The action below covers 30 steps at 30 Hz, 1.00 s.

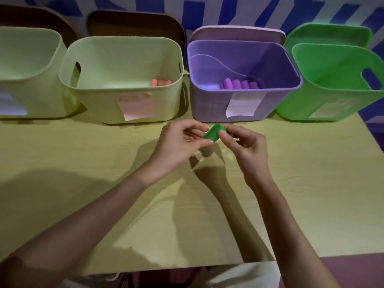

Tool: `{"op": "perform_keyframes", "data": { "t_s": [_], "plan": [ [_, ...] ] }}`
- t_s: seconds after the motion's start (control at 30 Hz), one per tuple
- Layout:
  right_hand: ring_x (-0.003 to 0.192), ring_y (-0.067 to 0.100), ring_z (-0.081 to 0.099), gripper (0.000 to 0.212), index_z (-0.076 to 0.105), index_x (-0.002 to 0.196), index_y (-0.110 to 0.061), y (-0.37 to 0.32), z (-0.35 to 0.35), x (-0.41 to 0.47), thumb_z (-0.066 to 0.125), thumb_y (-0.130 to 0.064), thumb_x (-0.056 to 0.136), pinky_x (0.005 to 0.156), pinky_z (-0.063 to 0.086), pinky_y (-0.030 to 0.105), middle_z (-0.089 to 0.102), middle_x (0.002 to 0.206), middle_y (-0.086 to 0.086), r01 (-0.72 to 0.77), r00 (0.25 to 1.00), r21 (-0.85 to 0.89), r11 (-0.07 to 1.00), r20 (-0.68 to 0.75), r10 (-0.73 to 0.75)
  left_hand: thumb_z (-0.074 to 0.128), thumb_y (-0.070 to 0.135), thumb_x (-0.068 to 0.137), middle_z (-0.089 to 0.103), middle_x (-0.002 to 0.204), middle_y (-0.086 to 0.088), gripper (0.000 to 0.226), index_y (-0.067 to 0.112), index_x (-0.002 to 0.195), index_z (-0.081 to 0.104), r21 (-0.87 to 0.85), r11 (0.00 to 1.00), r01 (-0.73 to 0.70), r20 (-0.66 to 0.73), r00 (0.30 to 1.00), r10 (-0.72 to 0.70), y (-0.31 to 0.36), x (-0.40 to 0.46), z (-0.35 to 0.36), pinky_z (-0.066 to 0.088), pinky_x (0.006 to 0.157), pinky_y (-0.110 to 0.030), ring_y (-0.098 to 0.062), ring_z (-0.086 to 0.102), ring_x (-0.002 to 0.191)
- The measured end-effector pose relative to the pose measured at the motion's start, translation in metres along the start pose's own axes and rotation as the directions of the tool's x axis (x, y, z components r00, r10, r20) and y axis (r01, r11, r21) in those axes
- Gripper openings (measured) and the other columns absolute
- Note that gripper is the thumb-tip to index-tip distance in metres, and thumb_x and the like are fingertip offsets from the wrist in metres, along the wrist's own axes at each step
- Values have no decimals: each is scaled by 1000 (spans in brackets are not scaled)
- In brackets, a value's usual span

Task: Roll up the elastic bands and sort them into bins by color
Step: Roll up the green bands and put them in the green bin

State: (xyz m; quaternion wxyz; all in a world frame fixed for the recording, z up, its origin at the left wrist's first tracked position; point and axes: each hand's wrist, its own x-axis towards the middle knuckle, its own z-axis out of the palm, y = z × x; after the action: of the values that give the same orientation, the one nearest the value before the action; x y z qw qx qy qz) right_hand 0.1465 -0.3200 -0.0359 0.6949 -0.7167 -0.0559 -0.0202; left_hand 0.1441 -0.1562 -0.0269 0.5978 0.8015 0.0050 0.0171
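Both hands hold one small green band [214, 134] up above the table [83, 154], close to the purple bin [209, 104]; left hand [178, 145] pinches one end, right hand [242, 145] pinches the other; pink rolls [161, 82] sit in a pale bin [93, 100]; purple rolls [240, 84] sit in the purple bin; green bin [301, 102] stands far right

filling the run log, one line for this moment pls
both hands pinch green elastic band | above table | green plastic bin far right
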Motion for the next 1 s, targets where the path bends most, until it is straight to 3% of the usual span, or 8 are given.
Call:
{"op": "perform_keyframes", "data": {
  "t_s": [0.33, 0.43, 0.53, 0.67, 0.8, 0.87, 0.93, 1.0],
  "plan": [
    [76, 5, 64, 18, 72, 91, -14, -53, -35, 41, 70, 2, 83, 72, 49, 18, 73, 77, -7, -145, 982, 68, 987, -109, 151, 83, 11, 68, 65, 72, 18, 21, 17, 87, 75, 102, 995, -11, -35, 999, 15, 72, 34, 25, 54, 70, -21, -1, 62, 64],
    [68, -2, 63, 20, 70, 91, -12, -75, -50, 53, 68, 5, 83, 67, 48, 13, 72, 70, -12, -149, 976, 85, 985, -149, 160, 84, 9, 67, 67, 69, 11, 20, 11, 86, 75, 100, 994, 35, -27, 999, -33, 100, 48, 36, 56, 70, -24, -4, 62, 61],
    [63, -5, 60, 17, 70, 97, -7, -95, -67, 63, 68, 4, 83, 62, 46, 11, 71, 68, -14, -137, 973, 53, 989, -182, 145, 85, 7, 66, 72, 76, -3, 23, 6, 87, 75, 85, 993, 86, 22, 996, -88, 125, 65, 50, 57, 74, -26, -16, 70, 71],
    [71, -2, 62, 14, 70, 101, -8, -113, -97, 81, 67, -6, 88, 66, 47, 13, 71, 83, -2, -139, 962, -19, 990, -241, 131, 84, 4, 66, 70, 73, -3, 18, 6, 80, 73, 58, 983, 173, 63, 982, -176, 150, 95, 76, 57, 79, -30, -16, 68, 73],
    [93, 14, 67, 15, 70, 105, -10, -114, -147, 101, 63, -16, 93, 80, 54, 24, 72, 99, 6, -125, 942, -199, 972, -332, 53, 85, 4, 64, 71, 72, -8, 22, 18, 68, 69, -10, 965, 262, 68, 963, -261, 164, 131, 105, 58, 80, -40, -22, 68, 73],
    [99, 17, 65, 23, 68, 111, -3, -112, -179, 115, 62, -16, 93, 87, 53, 27, 70, 106, 10, -145, 923, -315, 938, -385, 13, 82, 1, 67, 69, 74, -12, 16, 9, 75, 71, -67, 948, 310, 89, 949, -303, 177, 151, 123, 58, 80, -39, -26, 68, 73],
    [107, 24, 62, 31, 64, 118, 1, -105, -213, 131, 63, -18, 93, 95, 50, 37, 67, 115, 15, -179, 910, -450, 875, -413, -26, 79, -2, 72, 67, 72, -11, 13, 0, 81, 70, -72, 938, 339, 119, 937, -329, 190, 170, 148, 59, 76, -35, -23, 66, 67],
    [117, 32, 55, 42, 57, 127, 1, -98, -242, 146, 64, -22, 92, 101, 42, 41, 60, 124, 20, -210, 914, -591, 779, -402, -59, 78, -2, 72, 68, 74, -14, 14, 6, 69, 67, -26, 932, 361, 138, 925, -354, 196, 188, 177, 59, 75, -36, -24, 67, 67]
  ]
}}
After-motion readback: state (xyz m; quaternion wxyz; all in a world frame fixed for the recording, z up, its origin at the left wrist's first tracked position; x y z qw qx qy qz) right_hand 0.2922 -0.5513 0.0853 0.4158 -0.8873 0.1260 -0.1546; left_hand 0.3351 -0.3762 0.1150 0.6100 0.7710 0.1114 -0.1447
